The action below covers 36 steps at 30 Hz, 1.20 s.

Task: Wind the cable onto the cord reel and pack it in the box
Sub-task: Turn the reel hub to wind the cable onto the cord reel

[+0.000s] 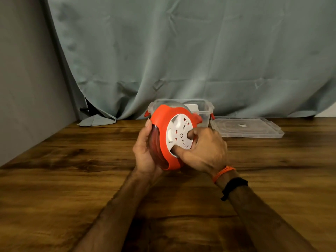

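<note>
Reel: the orange reel point(164, 124) is sitting up off the table point(72, 160), held between both hands, just in front of the box, its white socket face point(180, 135) tilting toward the right hand.
Left hand: the left hand point(145, 150) is cupping the reel's left side, fingers curling round the back of it, one fingertip showing at the orange rim.
Right hand: the right hand point(203, 150) is pressing into the white face, thumb and a finger curling into two of its recesses, so it is gripping the disc rather than lying flat on it.
Cable: red cable point(156, 142) is showing as wound turns through the reel's clear side, next to the left palm; I cannot tell where its free end is.
Box: the clear box point(203, 110) is standing open behind the reel, at the foot of the curtain, with orange latches at its ends.
Lid: the clear lid point(247, 127) is lying flat on the table, just right of the box.
Curtain: a grey-green curtain point(181, 51) is hanging behind the box, its hem resting on the table.
Wrist: an orange thread band point(222, 172) and a black band point(234, 186) are sitting on the right wrist, below the reel.
</note>
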Tool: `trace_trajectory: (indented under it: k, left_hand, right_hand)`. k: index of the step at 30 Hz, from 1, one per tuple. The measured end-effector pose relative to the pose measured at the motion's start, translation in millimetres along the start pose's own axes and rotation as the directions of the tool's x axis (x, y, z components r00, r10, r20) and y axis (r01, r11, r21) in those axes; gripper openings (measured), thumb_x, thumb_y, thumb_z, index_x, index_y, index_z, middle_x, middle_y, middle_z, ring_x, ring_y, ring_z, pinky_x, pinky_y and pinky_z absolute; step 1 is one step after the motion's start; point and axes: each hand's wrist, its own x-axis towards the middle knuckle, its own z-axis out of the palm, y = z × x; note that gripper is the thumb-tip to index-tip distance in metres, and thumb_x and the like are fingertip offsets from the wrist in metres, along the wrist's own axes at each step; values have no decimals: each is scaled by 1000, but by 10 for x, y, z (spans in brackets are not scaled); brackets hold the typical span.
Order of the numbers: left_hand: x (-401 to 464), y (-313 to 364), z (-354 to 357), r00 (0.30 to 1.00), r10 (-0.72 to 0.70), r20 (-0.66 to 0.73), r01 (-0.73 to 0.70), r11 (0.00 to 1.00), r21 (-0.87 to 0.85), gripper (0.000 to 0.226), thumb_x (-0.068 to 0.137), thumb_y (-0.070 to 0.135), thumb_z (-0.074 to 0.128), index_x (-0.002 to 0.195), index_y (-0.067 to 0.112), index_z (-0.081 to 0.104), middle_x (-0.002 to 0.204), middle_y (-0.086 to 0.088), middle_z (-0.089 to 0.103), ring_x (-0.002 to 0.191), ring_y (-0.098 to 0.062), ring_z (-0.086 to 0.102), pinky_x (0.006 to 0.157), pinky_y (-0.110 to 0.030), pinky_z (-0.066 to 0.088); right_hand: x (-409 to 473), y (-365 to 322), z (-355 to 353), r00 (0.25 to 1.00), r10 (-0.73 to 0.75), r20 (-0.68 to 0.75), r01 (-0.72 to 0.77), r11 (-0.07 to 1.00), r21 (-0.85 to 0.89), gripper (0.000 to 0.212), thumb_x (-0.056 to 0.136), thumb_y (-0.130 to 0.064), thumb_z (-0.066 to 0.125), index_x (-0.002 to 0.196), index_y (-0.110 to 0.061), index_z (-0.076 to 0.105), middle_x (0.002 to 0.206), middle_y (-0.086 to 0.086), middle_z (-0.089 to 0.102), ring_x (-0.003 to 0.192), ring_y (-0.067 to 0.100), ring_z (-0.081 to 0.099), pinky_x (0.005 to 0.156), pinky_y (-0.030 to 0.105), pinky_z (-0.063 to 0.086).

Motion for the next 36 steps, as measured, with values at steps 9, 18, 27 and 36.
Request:
trace_trajectory:
  k: [9, 18, 27, 36]
  left_hand:
    - [-8, 6, 20, 996, 87, -14, -86, 994, 63, 81, 81, 47, 53, 142, -4, 41, 137, -33, 50, 126, -45, 51, 107, -54, 42]
    - [11, -7, -3, 998, 44, 34, -46, 997, 64, 77, 80, 47, 56, 137, -4, 48, 123, -27, 64, 114, -38, 62, 97, -47, 52]
    - [25, -9, -43, 999, 6, 45, -9, 997, 72, 80, 79, 49, 55, 138, -3, 47, 134, -32, 54, 125, -45, 52, 107, -54, 42]
    - [45, -8, -179, 956, -254, 146, 257, 966, -2, 76, 73, 74, 49, 129, 24, 62, 131, -18, 63, 118, -48, 57, 87, -85, 31]
  right_hand:
    - [-11, -16, 112, 975, 185, 125, -220, 895, 387, 36, 35, -58, 71, 55, -30, 64, 41, -16, 54, 44, 3, 55, 45, 24, 44]
    - [-7, -14, 122, 962, 185, 200, -262, 833, 487, 29, 52, -32, 85, 41, -35, 59, 34, -22, 47, 34, -7, 49, 35, 8, 31]
    - [54, 37, 88, 953, 131, 275, -252, 846, 471, 31, 43, -50, 81, 50, -26, 63, 46, -21, 59, 51, -7, 60, 43, 10, 42]
    - [181, 174, -116, 948, 171, 269, -296, 787, 541, 56, 47, -65, 79, 74, -17, 72, 77, -5, 76, 75, 7, 72, 70, 27, 58]
